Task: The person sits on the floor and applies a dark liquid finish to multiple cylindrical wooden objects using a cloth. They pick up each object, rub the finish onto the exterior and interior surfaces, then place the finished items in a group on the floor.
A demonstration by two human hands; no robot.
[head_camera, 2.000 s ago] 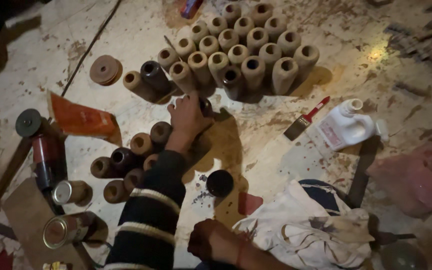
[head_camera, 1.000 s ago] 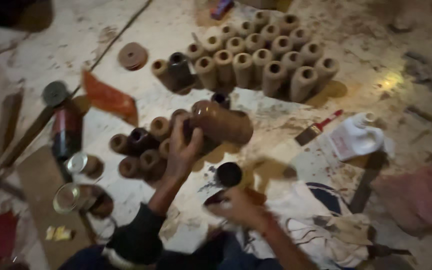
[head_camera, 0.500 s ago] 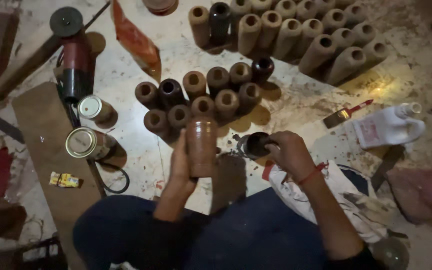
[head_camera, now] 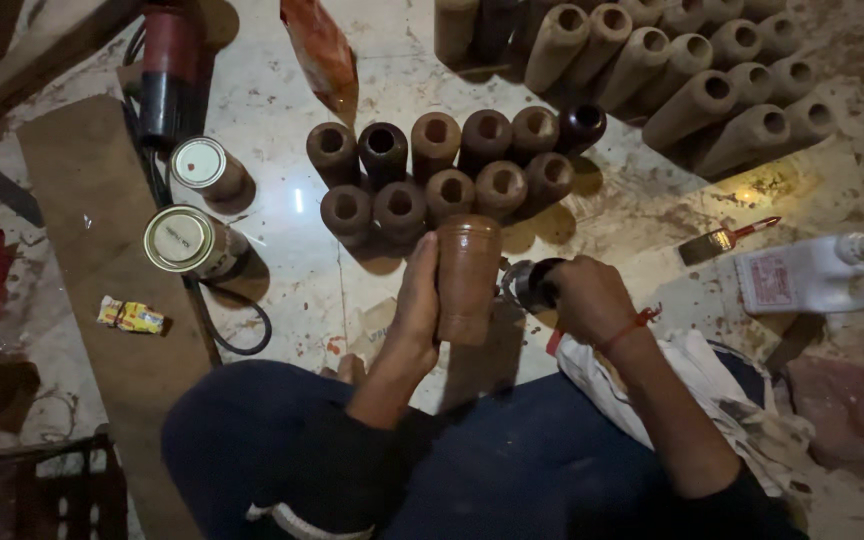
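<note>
My left hand [head_camera: 415, 312] grips a brown, glossy cylindrical wooden cup [head_camera: 467, 278], held upright above my lap. Right beside it, my right hand [head_camera: 587, 297] rests at a small dark open tin [head_camera: 530, 281] on the floor; whether the fingers hold anything is hidden. Just beyond the cup stands a cluster of dark brown cups [head_camera: 442, 170] in two rows. Farther back lies a group of paler, unstained cups [head_camera: 672, 70].
Two closed tins [head_camera: 192, 210] stand left by a wooden plank [head_camera: 102, 280] and a red power tool [head_camera: 167, 70]. A paintbrush [head_camera: 727, 240] and a white plastic bottle [head_camera: 812, 272] lie at right. A stained cloth [head_camera: 712, 400] covers my right knee.
My left hand took a cup from the dark cluster and brought it toward my lap. My right hand moved to the small dark tin. The view tilted down.
</note>
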